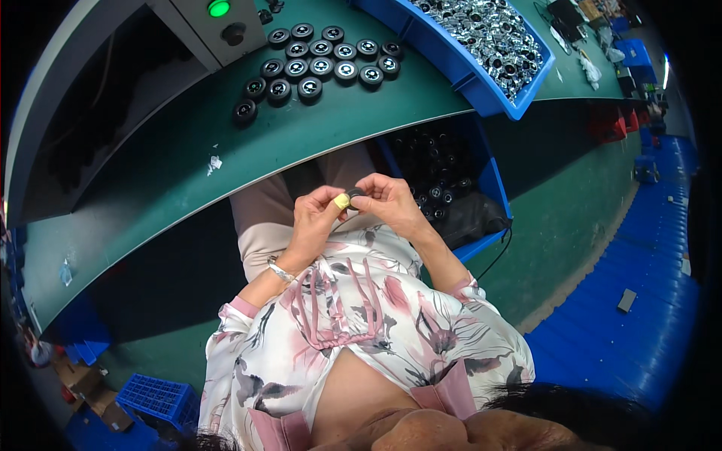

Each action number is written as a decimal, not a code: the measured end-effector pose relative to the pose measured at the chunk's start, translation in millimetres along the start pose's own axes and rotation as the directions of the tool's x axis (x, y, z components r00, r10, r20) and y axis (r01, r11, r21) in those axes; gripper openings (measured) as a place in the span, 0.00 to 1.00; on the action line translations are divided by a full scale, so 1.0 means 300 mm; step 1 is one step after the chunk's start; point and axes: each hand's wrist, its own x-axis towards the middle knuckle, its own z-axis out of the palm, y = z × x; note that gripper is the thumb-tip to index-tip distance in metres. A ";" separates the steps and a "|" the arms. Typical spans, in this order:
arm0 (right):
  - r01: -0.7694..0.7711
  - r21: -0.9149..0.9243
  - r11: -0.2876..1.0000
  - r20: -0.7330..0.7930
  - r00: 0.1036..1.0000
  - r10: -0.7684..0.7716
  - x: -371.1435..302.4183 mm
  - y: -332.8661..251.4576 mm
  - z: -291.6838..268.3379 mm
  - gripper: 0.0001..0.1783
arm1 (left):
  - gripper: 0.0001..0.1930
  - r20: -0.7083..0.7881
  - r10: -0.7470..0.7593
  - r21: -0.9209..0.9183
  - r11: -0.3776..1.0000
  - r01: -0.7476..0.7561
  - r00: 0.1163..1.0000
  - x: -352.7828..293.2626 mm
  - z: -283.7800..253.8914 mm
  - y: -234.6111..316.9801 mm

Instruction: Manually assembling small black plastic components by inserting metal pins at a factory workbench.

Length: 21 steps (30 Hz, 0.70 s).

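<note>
Above my lap, just off the table's front edge, my two hands meet around a small black round piece. My right hand pinches it between thumb and fingers. My left hand is closed on its other side, with a yellow wrap over the thumb tip. The fingers cover much of the piece. On the green table ahead lie several black wheel-like discs with shiny centres, in loose rows.
A blue bin of shiny metal parts stands on the table at the far right. Below the edge, right of my knees, sits a blue crate with black round parts. At the far left stands a grey machine with a lit green button.
</note>
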 end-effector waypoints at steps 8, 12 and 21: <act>0.026 0.052 0.998 0.020 0.999 -0.027 0.004 0.019 0.005 0.13 | 0.09 -0.006 -0.002 -0.010 1.000 0.002 1.000 -0.001 -0.004 0.002; 0.038 0.077 0.996 0.036 0.999 -0.040 -0.003 -0.013 0.011 0.12 | 0.09 -0.026 -0.020 -0.025 0.999 0.020 0.999 0.002 0.001 0.000; 0.083 0.183 0.980 -0.115 0.991 -0.063 -0.028 -0.003 0.039 0.12 | 0.12 0.042 -0.038 -0.099 0.994 0.042 0.998 -0.006 0.027 0.011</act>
